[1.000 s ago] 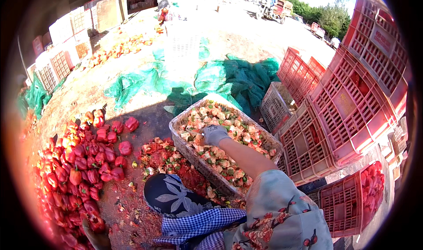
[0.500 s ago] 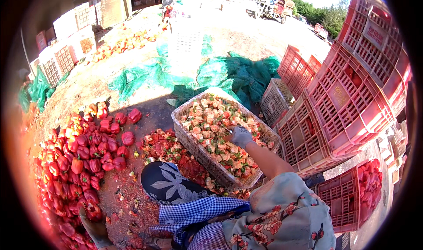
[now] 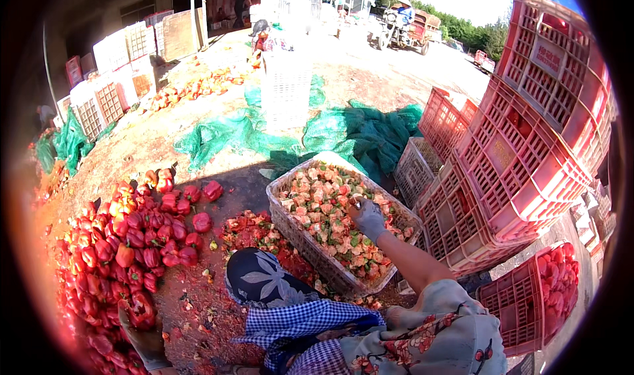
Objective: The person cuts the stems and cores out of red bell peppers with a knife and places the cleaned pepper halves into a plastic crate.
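My right hand, in a pale grey glove, reaches over a long white crate heaped with bell pepper cores. Its fingers are curled, and something small and dark shows at their tips, too small to name. At the lower left my left hand, gloved and partly in shadow, holds a red bell pepper whose top looks cut open. That pepper is at the edge of a big heap of red bell peppers on the ground.
Red plastic crates stand stacked high on my right, above a crate of red peppers. Green netting lies beyond the white crate. Pepper scraps litter the ground. Farther off are another person and a three-wheeled truck.
My view has tilted up a little, so the surroundings sit lower in it. Over the cores my right hand has turned slightly, its fingers more curled. My left hand still holds the pepper.
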The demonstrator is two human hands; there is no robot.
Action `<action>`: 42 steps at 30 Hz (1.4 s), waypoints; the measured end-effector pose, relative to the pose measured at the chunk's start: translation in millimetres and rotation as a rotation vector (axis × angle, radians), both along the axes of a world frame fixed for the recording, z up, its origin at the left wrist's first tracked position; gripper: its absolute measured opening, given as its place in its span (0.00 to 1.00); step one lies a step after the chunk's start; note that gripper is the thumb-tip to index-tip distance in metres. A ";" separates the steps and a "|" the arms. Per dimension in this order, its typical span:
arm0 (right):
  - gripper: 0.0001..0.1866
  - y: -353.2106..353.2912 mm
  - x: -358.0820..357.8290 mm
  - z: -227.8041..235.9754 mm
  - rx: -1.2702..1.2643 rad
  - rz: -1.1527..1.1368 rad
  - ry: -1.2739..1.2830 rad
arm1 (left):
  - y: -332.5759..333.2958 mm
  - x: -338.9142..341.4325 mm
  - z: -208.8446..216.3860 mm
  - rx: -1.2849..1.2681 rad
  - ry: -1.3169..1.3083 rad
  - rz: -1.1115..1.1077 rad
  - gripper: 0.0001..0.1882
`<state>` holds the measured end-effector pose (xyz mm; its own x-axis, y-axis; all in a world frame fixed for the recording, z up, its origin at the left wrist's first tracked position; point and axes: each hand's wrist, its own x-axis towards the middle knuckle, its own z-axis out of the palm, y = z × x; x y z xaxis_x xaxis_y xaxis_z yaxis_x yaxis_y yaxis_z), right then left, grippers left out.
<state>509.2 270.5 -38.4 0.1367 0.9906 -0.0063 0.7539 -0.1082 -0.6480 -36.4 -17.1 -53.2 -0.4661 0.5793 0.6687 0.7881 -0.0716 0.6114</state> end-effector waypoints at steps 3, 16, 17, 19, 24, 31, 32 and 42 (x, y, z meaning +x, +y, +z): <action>0.27 17.4 -84.2 45.3 -0.045 0.326 0.534 | -0.9 7.7 3.8 0.036 -0.156 0.002 0.49; 0.26 -113.4 -410.7 68.6 0.278 1.537 0.041 | 9.9 47.5 31.2 -0.008 -1.141 -0.431 0.37; 0.26 -116.3 -416.8 62.9 0.286 1.527 0.020 | 11.8 51.5 40.8 -0.035 -1.242 -0.468 0.37; 0.25 -113.1 -421.1 52.6 0.317 1.542 0.057 | 13.7 51.7 41.6 -0.091 -1.341 -0.479 0.38; 0.23 -106.3 -426.5 37.3 0.415 1.596 0.078 | 17.2 53.7 37.8 -0.074 -1.368 -0.418 0.37; 0.15 -87.4 -411.1 20.0 0.368 1.459 0.465 | 33.5 62.9 37.4 -0.004 -1.470 -0.587 0.30; 0.12 -83.9 -400.9 43.5 0.359 1.430 0.275 | 41.5 62.5 36.9 0.018 -1.536 -0.619 0.28; 0.25 -74.1 -407.3 33.3 0.214 1.504 0.703 | 28.5 51.5 37.6 0.171 -1.552 -0.652 0.33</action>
